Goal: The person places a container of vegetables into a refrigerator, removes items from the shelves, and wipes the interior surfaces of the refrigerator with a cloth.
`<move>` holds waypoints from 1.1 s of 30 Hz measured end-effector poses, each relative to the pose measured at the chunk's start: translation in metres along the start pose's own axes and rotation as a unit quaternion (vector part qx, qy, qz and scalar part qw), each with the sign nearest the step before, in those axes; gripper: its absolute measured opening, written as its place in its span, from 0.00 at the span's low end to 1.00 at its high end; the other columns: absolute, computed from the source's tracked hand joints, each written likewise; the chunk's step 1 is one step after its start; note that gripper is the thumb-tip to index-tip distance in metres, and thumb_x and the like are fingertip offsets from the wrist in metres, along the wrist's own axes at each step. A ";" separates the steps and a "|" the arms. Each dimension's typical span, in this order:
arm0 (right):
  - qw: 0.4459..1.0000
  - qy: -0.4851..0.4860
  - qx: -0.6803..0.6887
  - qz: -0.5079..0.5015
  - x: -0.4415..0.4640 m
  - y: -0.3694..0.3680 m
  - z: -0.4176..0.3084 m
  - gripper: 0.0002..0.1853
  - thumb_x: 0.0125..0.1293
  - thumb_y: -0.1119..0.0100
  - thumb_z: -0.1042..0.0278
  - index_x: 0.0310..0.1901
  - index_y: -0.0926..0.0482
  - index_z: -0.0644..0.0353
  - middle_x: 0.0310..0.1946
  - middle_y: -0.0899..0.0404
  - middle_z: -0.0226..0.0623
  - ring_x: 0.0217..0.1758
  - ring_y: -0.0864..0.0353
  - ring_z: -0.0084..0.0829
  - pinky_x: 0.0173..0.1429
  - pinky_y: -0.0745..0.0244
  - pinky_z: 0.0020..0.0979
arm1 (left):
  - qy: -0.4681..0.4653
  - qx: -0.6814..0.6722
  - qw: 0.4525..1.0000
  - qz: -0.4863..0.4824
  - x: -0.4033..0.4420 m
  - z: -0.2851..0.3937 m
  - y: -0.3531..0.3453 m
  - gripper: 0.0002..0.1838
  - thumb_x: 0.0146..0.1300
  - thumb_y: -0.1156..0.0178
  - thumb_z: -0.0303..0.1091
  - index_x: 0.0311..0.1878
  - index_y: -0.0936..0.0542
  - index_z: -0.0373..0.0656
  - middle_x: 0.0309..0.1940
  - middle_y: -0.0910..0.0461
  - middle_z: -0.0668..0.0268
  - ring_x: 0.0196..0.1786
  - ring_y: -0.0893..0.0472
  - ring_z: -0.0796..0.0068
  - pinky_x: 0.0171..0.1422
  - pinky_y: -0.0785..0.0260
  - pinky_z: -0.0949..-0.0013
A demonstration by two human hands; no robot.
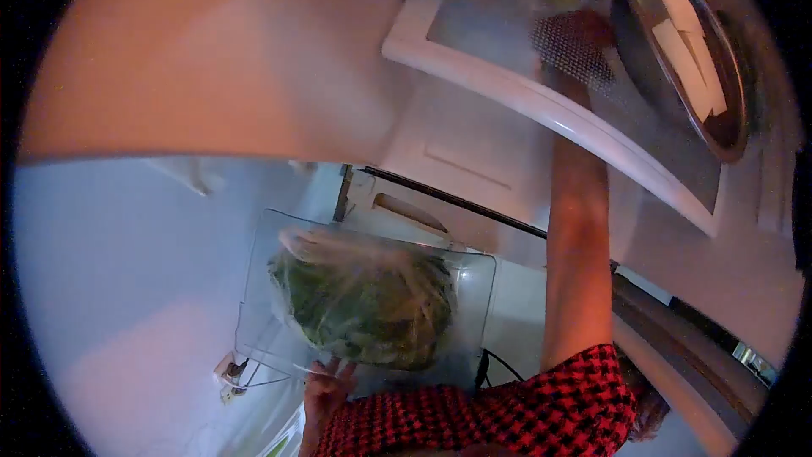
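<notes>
Clear-plastic drawer, bagged greens inside | left hand: grasping drawer | right hand: under shelf, grip indeterminate | apparent step: shelf access; next requires level drawer

1. The left hand holds the near edge of a clear bin.
2. Leafy greens in a clear bag lie inside it.
3. The right hand, dimly visible, reaches beneath a white-edged shelf.
4. A metal bowl above holds pale pieces.

White-edged shelf | bowl on top | clear bin | bagged greens inside
</notes>
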State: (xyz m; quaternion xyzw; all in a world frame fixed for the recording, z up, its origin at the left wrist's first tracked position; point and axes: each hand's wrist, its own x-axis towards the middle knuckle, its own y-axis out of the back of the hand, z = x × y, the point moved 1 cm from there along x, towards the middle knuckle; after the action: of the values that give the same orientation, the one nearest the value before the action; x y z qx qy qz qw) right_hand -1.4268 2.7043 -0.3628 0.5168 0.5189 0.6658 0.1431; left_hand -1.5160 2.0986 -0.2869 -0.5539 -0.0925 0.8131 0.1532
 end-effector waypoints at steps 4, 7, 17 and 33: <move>0.998 0.049 0.043 0.001 0.019 -0.008 -0.048 0.11 0.57 0.47 0.61 0.39 0.25 0.55 0.33 0.26 0.43 0.43 0.27 0.43 0.47 0.33 0.46 | 0.003 -0.038 0.998 -0.053 0.009 0.007 0.017 0.11 0.42 0.44 0.22 0.30 0.29 0.50 0.54 0.33 0.63 0.59 0.37 0.48 0.53 0.36 0.53; 0.994 0.076 0.075 -0.003 0.030 -0.007 -0.086 0.11 0.56 0.47 0.61 0.39 0.25 0.54 0.33 0.26 0.43 0.43 0.27 0.43 0.48 0.33 0.46 | -0.016 0.016 0.993 -0.113 0.014 0.005 0.040 0.10 0.44 0.43 0.23 0.31 0.29 0.49 0.54 0.34 0.64 0.60 0.37 0.47 0.53 0.35 0.53; 0.946 0.134 0.233 -0.182 -0.090 0.032 -0.157 0.24 0.50 0.42 0.60 0.51 0.28 0.53 0.52 0.30 0.40 0.55 0.34 0.47 0.61 0.42 0.48 | 0.001 -0.016 0.984 -0.175 -0.006 0.022 0.061 0.11 0.44 0.43 0.21 0.31 0.31 0.45 0.54 0.35 0.61 0.62 0.39 0.46 0.59 0.39 0.46; 0.977 0.050 0.189 -0.090 -0.001 0.012 -0.144 0.16 0.54 0.48 0.67 0.45 0.30 0.61 0.40 0.28 0.50 0.44 0.28 0.47 0.47 0.34 0.44 | -0.028 -0.005 0.981 -0.191 0.001 0.037 0.058 0.10 0.45 0.46 0.20 0.32 0.29 0.45 0.57 0.38 0.59 0.63 0.41 0.50 0.62 0.43 0.46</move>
State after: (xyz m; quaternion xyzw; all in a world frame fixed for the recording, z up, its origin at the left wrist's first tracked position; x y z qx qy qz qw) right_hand -1.5430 2.6200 -0.3428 0.4519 0.6859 0.5652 0.0763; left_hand -1.5596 2.0451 -0.2923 -0.5040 -0.2053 0.7833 0.3005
